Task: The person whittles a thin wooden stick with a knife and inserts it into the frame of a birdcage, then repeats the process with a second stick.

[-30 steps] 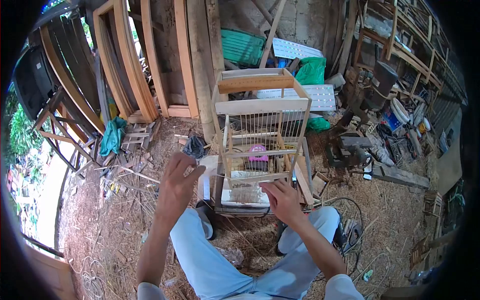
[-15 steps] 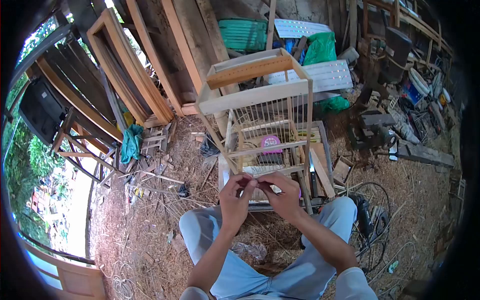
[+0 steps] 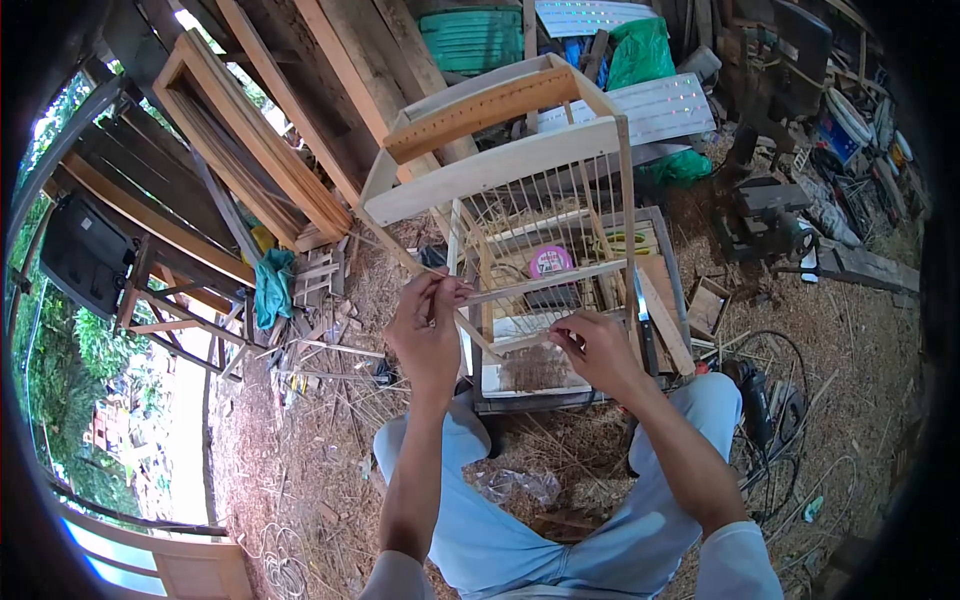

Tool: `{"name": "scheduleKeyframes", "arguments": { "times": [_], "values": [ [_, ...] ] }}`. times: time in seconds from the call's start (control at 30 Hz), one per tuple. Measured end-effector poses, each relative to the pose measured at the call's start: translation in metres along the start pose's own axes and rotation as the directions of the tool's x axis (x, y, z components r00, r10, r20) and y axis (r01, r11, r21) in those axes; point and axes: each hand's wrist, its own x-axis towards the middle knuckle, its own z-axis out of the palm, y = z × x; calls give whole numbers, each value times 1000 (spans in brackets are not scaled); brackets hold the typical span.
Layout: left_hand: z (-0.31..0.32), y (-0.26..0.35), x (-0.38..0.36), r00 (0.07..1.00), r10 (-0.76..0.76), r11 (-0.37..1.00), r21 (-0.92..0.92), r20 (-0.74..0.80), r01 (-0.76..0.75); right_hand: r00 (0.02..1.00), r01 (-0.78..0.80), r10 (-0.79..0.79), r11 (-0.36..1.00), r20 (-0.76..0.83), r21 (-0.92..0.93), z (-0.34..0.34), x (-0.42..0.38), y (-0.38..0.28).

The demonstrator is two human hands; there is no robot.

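Observation:
A wooden frame with thin upright rods stands tilted over a low workbench. At its left lower side, my left hand is raised with its fingers pinched near the left end of the crossbar; what they hold is too small to name. Lower and to the right, my right hand has thumb and forefinger together beside the bottom rail, their contents also too fine to make out. A pink round item shows behind the rods.
A knife and a wooden strip lie at the bench's right side. A small wooden box and a black cabled tool are on the shavings-covered floor. Door frames lean at the left.
My hands were together at the frame's bottom and are now apart, the left one higher and to the left, the right one slightly right. The frame appears more tilted, and the view has shifted.

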Motion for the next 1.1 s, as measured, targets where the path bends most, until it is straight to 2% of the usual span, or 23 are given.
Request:
{"name": "scheduleKeyframes", "arguments": {
  "times": [0.17, 0.27, 0.4, 0.5, 0.8, 0.9, 0.97, 1.1],
  "values": [
    [-2, -6, 2, 998, 12, 991, 133, 61, -20, 992, 108, -110, 994, -62, -32, 1, -1, 6],
    [0, 0, 2, 996, 3, 976, 218, 87, -22, 998, 54, -56, 998, -39, -34, -1, 0, 0],
    [-2, -4, 3, 995, -7, 976, 217, 96, -14, 996, 76, -78, 996, -47, -40, 0, -1, 2],
    [-3, -5, 3, 995, -28, 977, 214, 100, 6, 1000, -3, 3, 999, 2, -43, -2, -1, 0],
    [-2, 1, 4, 992, 12, 959, 279, 126, -47, 997, 56, -59, 996, -48, -70, -3, 1, -5],
    [-1, 5, 4, 989, 100, 944, 302, 112, -129, 1000, -8, 9, 997, 3, -80, -5, 1, -7],
    [-3, 7, 4, 987, -37, 964, 266, 155, -6, 995, 73, -78, 993, -55, -92, -1, 0, -1],
    [-3, 10, 5, 985, -42, 948, 319, 170, -15, 998, 45, -48, 997, -44, -68, -2, 0, -3]
  ]
}}
